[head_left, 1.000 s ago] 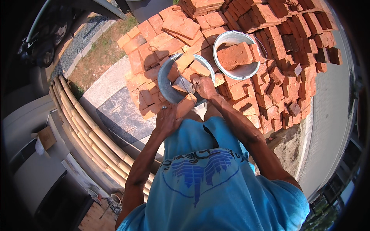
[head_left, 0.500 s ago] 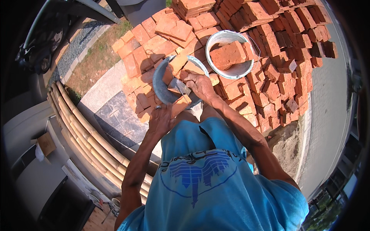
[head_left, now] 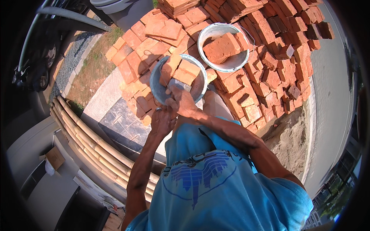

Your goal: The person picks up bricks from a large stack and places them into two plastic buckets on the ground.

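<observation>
Visibly, dark lettering arches over a blue print on the turquoise shirt (head_left: 200,181). The right hand (head_left: 183,103) is partly curled over the near side of a round grey bucket (head_left: 155,85), close to a flat grey piece (head_left: 180,84) inside; whether it grips that is unclear. Just beside it, the left hand (head_left: 162,120), wearing a ring, has bent fingers, their contents hidden. Rough, block-shaped orange bricks (head_left: 187,72) lie in the bucket, which stands against a stacked brick pile (head_left: 133,61).
</observation>
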The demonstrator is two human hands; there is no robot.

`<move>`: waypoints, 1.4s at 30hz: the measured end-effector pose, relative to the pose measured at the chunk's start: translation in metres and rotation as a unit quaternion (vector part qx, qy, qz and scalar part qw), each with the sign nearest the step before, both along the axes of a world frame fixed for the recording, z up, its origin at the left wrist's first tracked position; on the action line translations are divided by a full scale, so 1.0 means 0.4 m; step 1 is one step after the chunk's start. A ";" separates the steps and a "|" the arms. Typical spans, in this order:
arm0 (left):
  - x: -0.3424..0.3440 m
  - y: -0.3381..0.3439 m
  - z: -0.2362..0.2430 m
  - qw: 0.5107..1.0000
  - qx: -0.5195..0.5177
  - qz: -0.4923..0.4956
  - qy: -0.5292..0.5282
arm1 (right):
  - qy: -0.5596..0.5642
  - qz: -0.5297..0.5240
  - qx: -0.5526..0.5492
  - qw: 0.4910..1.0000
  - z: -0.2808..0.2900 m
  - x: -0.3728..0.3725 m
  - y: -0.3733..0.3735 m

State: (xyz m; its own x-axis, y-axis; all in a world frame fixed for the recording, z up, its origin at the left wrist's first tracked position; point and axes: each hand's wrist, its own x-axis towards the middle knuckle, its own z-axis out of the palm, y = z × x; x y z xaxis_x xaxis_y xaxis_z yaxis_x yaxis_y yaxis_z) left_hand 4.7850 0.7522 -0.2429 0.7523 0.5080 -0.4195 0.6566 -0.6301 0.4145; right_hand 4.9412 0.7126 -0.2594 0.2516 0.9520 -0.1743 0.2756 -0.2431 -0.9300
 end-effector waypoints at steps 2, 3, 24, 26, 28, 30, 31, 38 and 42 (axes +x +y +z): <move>-0.001 -0.003 -0.016 1.000 0.001 -0.009 -0.024 | -0.007 -0.002 -0.006 1.000 0.006 -0.005 -0.002; 0.000 -0.005 -0.021 0.999 -0.001 -0.022 -0.029 | -0.002 -0.001 -0.021 1.000 0.017 -0.004 0.000; -0.028 -0.089 -0.084 0.989 0.018 0.022 -0.144 | -0.014 -0.033 -0.053 0.998 -0.009 -0.083 0.007; -0.037 -0.074 -0.084 0.990 0.001 0.025 -0.138 | -0.013 -0.031 -0.041 0.999 -0.007 -0.083 0.005; -0.034 -0.062 -0.072 0.992 0.016 0.011 -0.124 | -0.017 -0.024 -0.019 0.999 -0.011 -0.076 0.000; -0.008 -0.040 -0.030 0.999 0.006 0.024 -0.042 | -0.103 -0.020 0.064 0.992 -0.057 -0.056 -0.011; 0.000 -0.033 -0.020 1.000 0.001 0.030 -0.002 | -0.146 -0.018 0.105 0.984 -0.083 -0.040 -0.021; 0.004 0.025 -0.001 0.997 0.066 -0.044 -0.007 | -0.280 0.169 0.010 0.945 -0.046 0.101 -0.096; 0.012 0.063 -0.012 0.989 0.106 -0.091 -0.037 | -0.278 0.164 0.019 0.946 -0.014 0.099 -0.111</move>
State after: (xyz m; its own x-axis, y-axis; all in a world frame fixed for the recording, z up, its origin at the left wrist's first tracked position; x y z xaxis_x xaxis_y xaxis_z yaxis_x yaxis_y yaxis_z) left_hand 4.7899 0.7772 -0.2477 0.8643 0.4321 -0.2575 0.4968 -0.8133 0.3029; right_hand 4.9808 0.6681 -0.2651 -0.0158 0.9977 -0.0652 0.7802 -0.0285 -0.6248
